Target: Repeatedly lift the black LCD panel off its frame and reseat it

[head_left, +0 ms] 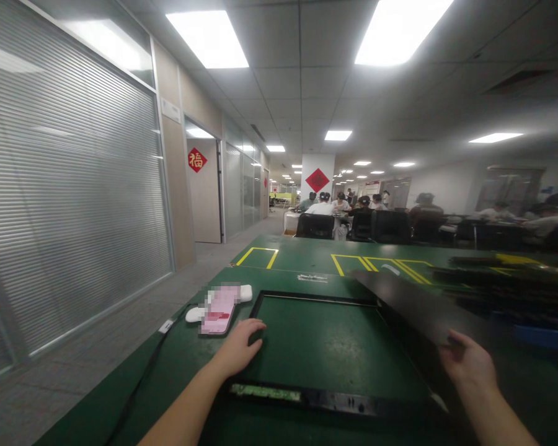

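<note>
A black rectangular frame (353, 399), like a monitor bezel, lies flat on the green tabletop, which shows through its middle. A green strip that looks like a circuit board (265, 391) sits along its near side. My left hand (242, 347) is over the frame's left side, fingers bent over the edge and thumb a little apart. At the right, my right hand (469, 362) grips the edge of a thin dark panel (413, 306). The panel is tilted above the frame's right side and blurred by motion. What lies under it is partly hidden.
Left of the frame lie a pink phone (221, 310), partly pixelated, a white object (194, 314) and a black cable (144, 371). Yellow tape outlines (260, 249) mark the far tabletop (302, 254). Blurred dark parts (474, 275) and a blue tray (539, 334) are at right. Several people sit beyond.
</note>
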Demonstrator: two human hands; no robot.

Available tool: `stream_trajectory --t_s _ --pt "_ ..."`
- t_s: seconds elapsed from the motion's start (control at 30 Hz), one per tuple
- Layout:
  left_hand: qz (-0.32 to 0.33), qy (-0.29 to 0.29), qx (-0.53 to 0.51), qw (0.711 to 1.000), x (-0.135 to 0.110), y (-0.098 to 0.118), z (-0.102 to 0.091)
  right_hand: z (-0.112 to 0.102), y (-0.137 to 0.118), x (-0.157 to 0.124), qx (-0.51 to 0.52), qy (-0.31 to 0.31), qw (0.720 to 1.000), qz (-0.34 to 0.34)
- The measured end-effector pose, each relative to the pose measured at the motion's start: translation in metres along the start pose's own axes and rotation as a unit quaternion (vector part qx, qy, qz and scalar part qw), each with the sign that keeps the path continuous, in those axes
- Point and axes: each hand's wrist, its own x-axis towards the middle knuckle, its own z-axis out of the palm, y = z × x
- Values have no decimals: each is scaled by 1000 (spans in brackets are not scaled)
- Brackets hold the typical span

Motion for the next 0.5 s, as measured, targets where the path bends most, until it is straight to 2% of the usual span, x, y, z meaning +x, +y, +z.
stream_trajectory --t_s 0.03,0.1,0.2,0.27,0.33,0.43,0.5 --pt "2 10 -7 1000 1 0 0 5 -2 -7 -6 21 1000 -10" --pt "0 32 -28 999 2 0 0 14 -6 -24 -23 23 999 -20" --pt "-32 65 -89 993 5 4 -2 24 -13 -45 -31 -27 999 -30" --pt "-71 76 -173 979 7 8 -4 26 -16 -52 -40 -51 998 -25" --pt "-105 89 -287 948 8 13 -6 25 -17 -54 -43 -84 995 -17" --pt "-147 86 -472 865 8 22 -9 24 -14 -53 -38 -124 992 -1" --pt "-160 78 -553 814 7 28 -13 23 -11 -53 -72 -152 986 2"
